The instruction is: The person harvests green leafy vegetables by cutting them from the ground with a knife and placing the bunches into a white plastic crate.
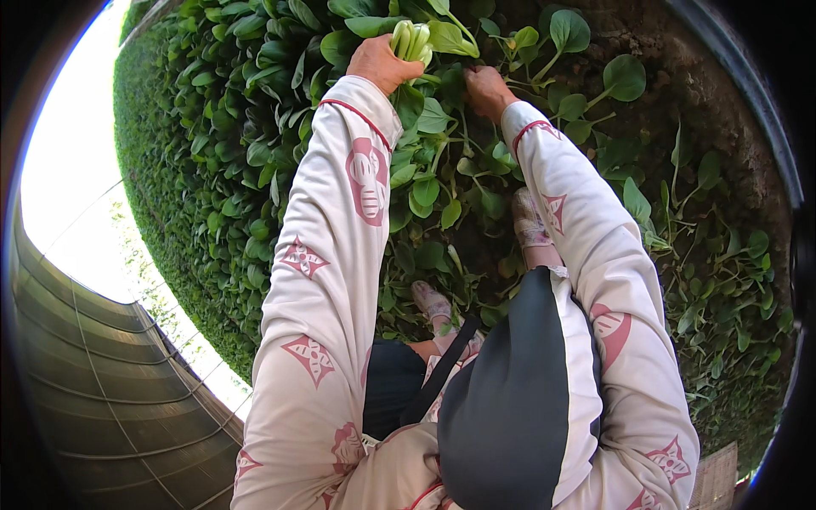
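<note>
My left hand (384,65), at the top centre, grips a bunch of leafy greens by its pale green stalks (412,42); the thumb lies across the lower stalks. A broad light green leaf (451,38) spreads to the right of the stalks. Just right of and slightly below that leaf, my right hand (487,92) is curled near the plants over the soil. Its fingertips are partly hidden, so whether they hold anything does not show.
Dense leafy green plants (242,146) cover the left side. Loose leaves (433,191) lie between my arms, above my shoes (529,220). Bare brown soil (707,95) shows at upper right, with scattered greens (733,306) below it. A ribbed greenhouse cover (108,382) curves at lower left.
</note>
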A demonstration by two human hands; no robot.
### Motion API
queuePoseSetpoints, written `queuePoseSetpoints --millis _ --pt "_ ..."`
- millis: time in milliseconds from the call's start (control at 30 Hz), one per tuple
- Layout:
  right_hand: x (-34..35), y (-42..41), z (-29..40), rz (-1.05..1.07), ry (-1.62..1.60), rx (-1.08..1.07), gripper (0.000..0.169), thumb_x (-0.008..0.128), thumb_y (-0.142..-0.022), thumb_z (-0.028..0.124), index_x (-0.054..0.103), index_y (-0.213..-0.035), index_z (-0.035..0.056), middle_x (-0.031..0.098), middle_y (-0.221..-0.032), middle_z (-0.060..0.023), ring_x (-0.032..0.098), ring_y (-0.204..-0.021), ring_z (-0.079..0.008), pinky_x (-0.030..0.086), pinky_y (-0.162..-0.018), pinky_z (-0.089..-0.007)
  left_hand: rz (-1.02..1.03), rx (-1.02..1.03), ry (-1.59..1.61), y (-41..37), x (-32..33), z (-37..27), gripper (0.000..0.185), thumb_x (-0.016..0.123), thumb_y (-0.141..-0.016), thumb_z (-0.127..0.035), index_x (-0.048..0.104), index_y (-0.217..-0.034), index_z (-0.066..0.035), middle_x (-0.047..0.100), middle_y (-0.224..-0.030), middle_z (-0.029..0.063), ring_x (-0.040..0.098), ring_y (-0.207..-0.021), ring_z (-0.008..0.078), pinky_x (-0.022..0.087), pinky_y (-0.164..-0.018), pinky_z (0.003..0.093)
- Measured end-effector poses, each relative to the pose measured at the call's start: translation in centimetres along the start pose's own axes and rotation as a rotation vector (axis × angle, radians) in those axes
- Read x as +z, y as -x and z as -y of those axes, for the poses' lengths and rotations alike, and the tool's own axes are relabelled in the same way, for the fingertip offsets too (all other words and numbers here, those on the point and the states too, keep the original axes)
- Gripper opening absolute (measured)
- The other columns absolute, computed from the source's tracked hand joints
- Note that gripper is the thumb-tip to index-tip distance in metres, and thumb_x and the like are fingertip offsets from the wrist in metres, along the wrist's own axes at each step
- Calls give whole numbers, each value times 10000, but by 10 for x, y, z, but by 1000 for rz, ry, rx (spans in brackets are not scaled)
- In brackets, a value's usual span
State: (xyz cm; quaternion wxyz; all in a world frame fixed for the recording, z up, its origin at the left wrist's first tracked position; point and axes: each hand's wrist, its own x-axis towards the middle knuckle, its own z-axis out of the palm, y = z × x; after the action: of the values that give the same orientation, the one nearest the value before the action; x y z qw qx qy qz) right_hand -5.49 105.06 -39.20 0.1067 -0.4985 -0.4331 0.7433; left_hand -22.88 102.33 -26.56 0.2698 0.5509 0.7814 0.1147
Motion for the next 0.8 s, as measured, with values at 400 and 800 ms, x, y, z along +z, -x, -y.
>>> queuePoseSetpoints --millis 400,800 --pt "-18 199 85 -291 -332 -894 333 607 -937 178 539 -1233 41 637 -1122 -18 458 -675 -12 384 -612 -162 -87 -188 1293 192 -63 -86 398 759 -743 -27 627 -1116 12 671 -997 52 626 -873 113 497 -801 252" --pt "85 328 135 627 74 -776 279 653 -889 80 578 -1153 29 636 -889 12 544 -654 -59 427 -581 -194 -514 -129 1488 431 -63 -97 397 706 -780 -5 585 -1158 5 648 -994 40 626 -848 123 515 -766 283"
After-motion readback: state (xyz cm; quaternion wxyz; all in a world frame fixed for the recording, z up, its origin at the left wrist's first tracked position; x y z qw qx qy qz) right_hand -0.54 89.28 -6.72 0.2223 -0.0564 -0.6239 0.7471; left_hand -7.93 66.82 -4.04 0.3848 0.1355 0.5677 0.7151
